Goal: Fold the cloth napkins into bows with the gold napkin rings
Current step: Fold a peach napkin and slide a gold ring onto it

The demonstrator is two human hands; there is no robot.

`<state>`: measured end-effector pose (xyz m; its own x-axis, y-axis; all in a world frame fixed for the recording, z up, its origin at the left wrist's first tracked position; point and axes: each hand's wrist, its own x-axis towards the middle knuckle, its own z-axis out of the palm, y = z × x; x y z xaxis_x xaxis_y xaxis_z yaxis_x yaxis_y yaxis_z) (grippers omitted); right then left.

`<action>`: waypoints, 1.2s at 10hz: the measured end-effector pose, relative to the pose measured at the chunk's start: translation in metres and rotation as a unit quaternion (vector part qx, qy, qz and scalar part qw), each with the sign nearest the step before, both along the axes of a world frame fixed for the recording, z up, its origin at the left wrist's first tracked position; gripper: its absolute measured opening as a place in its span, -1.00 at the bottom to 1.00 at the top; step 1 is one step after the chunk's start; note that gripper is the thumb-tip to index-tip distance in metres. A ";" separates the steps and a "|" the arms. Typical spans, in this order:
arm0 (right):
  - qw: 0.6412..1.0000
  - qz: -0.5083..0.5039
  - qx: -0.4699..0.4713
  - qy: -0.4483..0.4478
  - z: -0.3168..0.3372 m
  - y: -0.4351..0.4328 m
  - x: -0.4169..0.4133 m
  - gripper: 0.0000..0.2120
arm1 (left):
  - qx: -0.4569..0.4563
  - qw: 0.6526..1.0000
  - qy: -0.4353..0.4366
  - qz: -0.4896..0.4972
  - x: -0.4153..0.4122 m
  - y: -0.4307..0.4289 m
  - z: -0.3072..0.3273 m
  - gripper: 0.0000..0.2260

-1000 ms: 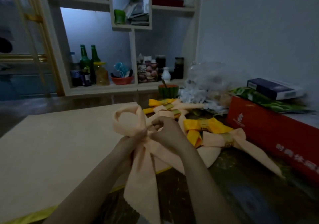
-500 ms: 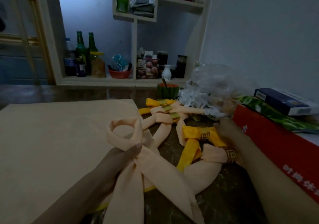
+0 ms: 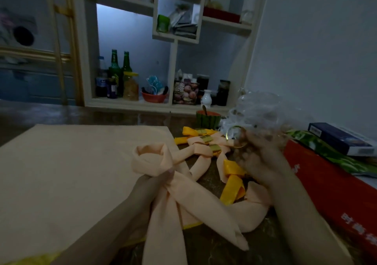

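Observation:
A peach napkin [image 3: 183, 199] folded into a loop with two hanging tails is pinched at its crossing by my left hand [image 3: 157, 181]. My right hand [image 3: 259, 154] is raised at the right, blurred, and holds a thin gold napkin ring [image 3: 232, 134] beside a clear plastic bag [image 3: 259, 109]. Behind the napkin lie several finished bows [image 3: 206, 148] in peach and yellow [image 3: 232, 183], each with a gold ring.
A stack of flat peach napkins [image 3: 71, 173] covers the table's left. A long red box [image 3: 336, 193] runs along the right, with a green packet [image 3: 330, 152] and a dark blue box [image 3: 342, 138] on it. A watermelon-patterned cup [image 3: 208, 119] stands behind the bows.
My right hand let go of the napkin, reached right to the plastic bag and has come up with a gold ring. My left hand keeps pinching the napkin's crossing.

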<state>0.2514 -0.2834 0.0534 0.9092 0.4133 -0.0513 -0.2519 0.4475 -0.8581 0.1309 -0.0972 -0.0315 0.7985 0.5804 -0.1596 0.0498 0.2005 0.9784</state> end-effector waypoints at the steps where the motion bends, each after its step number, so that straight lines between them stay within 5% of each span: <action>1: 0.992 0.084 0.050 0.085 0.000 0.030 -0.040 -0.86 | 0.024 0.999 0.022 0.001 -0.028 0.012 0.024 -0.68; 3: 0.979 0.166 0.029 0.113 -0.009 0.090 -0.089 -0.89 | 0.179 0.982 0.056 0.007 -0.084 0.059 0.046 -0.75; 4: 0.976 0.189 -0.005 0.106 -0.025 0.117 -0.109 -0.91 | 0.324 0.934 0.144 0.042 -0.101 0.084 0.026 -0.58; 5: 0.981 0.135 -0.137 -0.020 -0.044 0.121 -0.110 -0.95 | 0.457 0.845 0.255 0.111 -0.104 0.078 0.006 -0.27; 6: 0.900 0.102 -0.299 -0.301 -0.063 0.121 -0.123 -0.95 | 0.545 0.773 0.276 0.169 -0.116 0.071 -0.003 -0.03; 7: 0.807 0.131 -0.347 -0.461 -0.070 0.120 -0.133 -0.95 | 0.747 0.615 0.220 0.124 -0.118 0.076 -0.007 -0.20; 8: 0.798 0.166 -0.323 -0.481 -0.066 0.118 -0.138 -0.90 | 0.793 0.566 0.224 0.010 -0.119 0.072 0.001 -0.53; 10: 0.725 0.085 -0.389 -0.562 -0.073 0.117 -0.132 -0.79 | 0.678 0.720 0.109 -0.095 -0.121 0.067 0.003 -0.71; 12: 0.718 0.024 -0.425 -0.550 -0.076 0.116 -0.131 -0.72 | 0.645 0.730 0.139 -0.178 -0.119 0.059 0.000 -0.52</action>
